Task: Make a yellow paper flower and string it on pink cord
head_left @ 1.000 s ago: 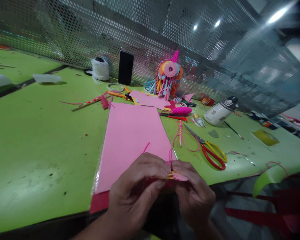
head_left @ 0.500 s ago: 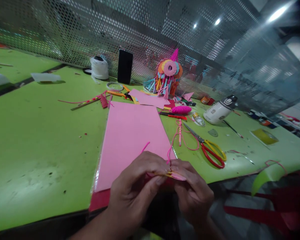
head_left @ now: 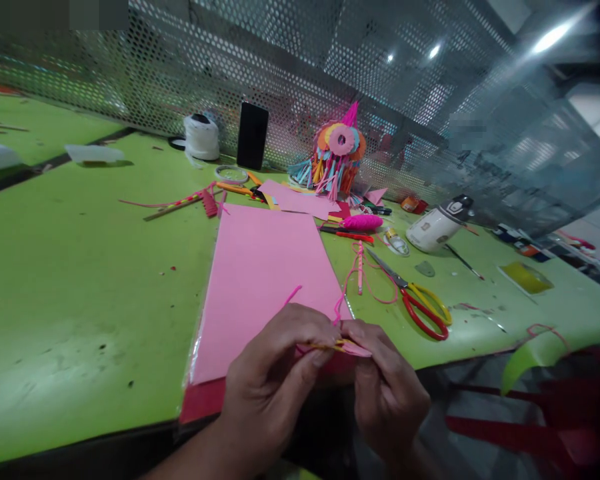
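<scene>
Hands, two, on one pink-yellow piece

- I am seeing wide room over the green table, left of the pink paper.
- Pink string and scissors are blocking the right side.

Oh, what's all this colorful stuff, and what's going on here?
A person is using both hands on something small: the left hand and right hand pinch a pink and yellow piece between them, over the table's near edge. A thin pink cord trails from the hands onto the green table. A large pink sheet lies just beyond them, the scissors rest to its right, untouched, and a tasselled ornament stands at the back.
</scene>
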`<act>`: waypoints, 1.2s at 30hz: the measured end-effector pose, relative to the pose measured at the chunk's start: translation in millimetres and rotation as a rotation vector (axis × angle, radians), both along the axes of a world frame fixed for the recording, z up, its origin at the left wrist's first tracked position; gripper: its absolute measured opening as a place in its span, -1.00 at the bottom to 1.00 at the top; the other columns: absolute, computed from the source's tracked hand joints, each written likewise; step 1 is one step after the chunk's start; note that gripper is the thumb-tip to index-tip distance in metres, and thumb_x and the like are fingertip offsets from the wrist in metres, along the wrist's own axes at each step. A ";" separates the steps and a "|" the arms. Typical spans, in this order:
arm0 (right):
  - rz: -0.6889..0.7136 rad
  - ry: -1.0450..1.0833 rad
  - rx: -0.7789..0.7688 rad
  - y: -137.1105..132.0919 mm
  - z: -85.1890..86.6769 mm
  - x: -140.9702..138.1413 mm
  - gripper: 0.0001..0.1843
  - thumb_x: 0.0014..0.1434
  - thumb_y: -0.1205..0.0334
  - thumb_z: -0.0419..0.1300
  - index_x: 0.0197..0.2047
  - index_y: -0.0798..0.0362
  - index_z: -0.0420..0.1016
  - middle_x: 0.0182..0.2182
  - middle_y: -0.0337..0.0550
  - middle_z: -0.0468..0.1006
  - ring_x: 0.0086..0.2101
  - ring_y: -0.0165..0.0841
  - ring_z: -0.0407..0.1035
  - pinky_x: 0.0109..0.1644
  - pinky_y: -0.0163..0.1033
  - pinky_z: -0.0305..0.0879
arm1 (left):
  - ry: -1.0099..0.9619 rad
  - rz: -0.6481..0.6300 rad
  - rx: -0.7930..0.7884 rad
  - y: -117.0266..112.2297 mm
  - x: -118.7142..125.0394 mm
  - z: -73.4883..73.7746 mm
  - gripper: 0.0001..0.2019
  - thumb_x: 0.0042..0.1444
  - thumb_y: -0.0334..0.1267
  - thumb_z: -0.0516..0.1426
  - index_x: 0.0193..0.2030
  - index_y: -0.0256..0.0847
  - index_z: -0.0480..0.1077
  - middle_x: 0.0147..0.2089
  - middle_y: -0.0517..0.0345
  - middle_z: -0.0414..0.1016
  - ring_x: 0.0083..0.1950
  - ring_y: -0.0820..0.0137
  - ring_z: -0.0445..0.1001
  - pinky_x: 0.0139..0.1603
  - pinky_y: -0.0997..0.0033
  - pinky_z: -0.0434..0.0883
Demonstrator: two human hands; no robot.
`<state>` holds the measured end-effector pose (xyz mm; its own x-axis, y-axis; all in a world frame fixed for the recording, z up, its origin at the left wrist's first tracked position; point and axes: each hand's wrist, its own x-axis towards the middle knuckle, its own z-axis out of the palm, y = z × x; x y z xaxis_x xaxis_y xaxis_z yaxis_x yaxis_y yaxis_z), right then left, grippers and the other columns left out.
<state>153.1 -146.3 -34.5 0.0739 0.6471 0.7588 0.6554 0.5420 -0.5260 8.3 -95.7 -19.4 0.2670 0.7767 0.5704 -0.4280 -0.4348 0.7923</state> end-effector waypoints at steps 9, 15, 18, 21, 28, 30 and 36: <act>0.010 -0.014 0.028 -0.4 2.6 0.7 -0.52 0.13 0.56 0.07 0.09 0.04 0.38 -0.15 -0.05 0.55 -0.13 -0.24 0.44 -0.07 -0.06 0.43 | -0.026 -0.019 -0.027 0.2 1.6 1.9 -0.71 0.12 -0.56 0.05 -0.11 -0.13 0.39 -0.20 0.07 0.44 -0.11 0.33 0.42 -0.10 0.28 0.40; 0.001 -0.024 0.036 -1.0 6.9 1.3 -0.49 0.11 0.59 0.06 0.09 0.03 0.38 -0.14 -0.07 0.55 -0.13 -0.26 0.44 -0.06 -0.08 0.42 | -0.036 -0.012 0.061 -0.5 3.3 4.4 -0.70 0.09 -0.59 0.05 -0.12 -0.17 0.40 -0.22 0.04 0.46 -0.10 0.30 0.42 -0.06 0.20 0.39; -0.008 -0.008 0.037 -1.3 8.0 1.2 -0.52 0.12 0.58 0.06 0.07 0.05 0.40 -0.14 -0.06 0.55 -0.13 -0.25 0.45 -0.07 -0.07 0.43 | -0.046 -0.009 0.121 0.3 3.5 4.7 -0.70 0.08 -0.60 0.07 -0.11 -0.21 0.40 -0.22 0.01 0.46 -0.09 0.27 0.42 -0.07 0.16 0.40; 0.002 0.003 0.056 -1.2 8.3 0.3 -0.54 0.12 0.57 0.06 0.07 0.07 0.40 -0.14 -0.06 0.55 -0.14 -0.25 0.45 -0.08 -0.07 0.43 | -0.036 -0.009 0.142 0.7 2.6 4.6 -0.71 0.08 -0.58 0.07 -0.10 -0.22 0.40 -0.20 -0.01 0.45 -0.08 0.27 0.41 -0.07 0.16 0.40; -0.006 0.057 0.030 -3.8 7.5 -4.3 -0.54 0.13 0.58 0.05 0.06 0.06 0.41 -0.13 -0.08 0.54 -0.13 -0.26 0.44 -0.06 -0.11 0.41 | -0.016 0.010 0.143 -1.8 -1.0 2.7 -0.69 0.07 -0.57 0.09 -0.09 -0.16 0.40 -0.17 0.02 0.44 -0.07 0.28 0.40 -0.05 0.17 0.41; -0.012 0.071 0.014 -4.6 7.7 -5.5 -0.54 0.13 0.59 0.06 0.06 0.06 0.41 -0.13 -0.09 0.53 -0.12 -0.28 0.43 -0.04 -0.14 0.39 | -0.018 0.007 0.148 -1.8 -1.1 2.6 -0.68 0.06 -0.57 0.10 -0.08 -0.15 0.40 -0.16 0.02 0.44 -0.07 0.28 0.40 -0.05 0.17 0.41; -0.027 0.083 0.006 -5.6 8.7 -6.7 -0.53 0.13 0.59 0.06 0.06 0.05 0.41 -0.14 -0.11 0.54 -0.12 -0.31 0.43 -0.04 -0.18 0.39 | -0.021 0.001 0.172 -1.2 -0.7 6.3 -0.71 0.08 -0.55 0.10 -0.09 -0.17 0.42 -0.17 0.01 0.45 -0.07 0.28 0.41 -0.06 0.18 0.42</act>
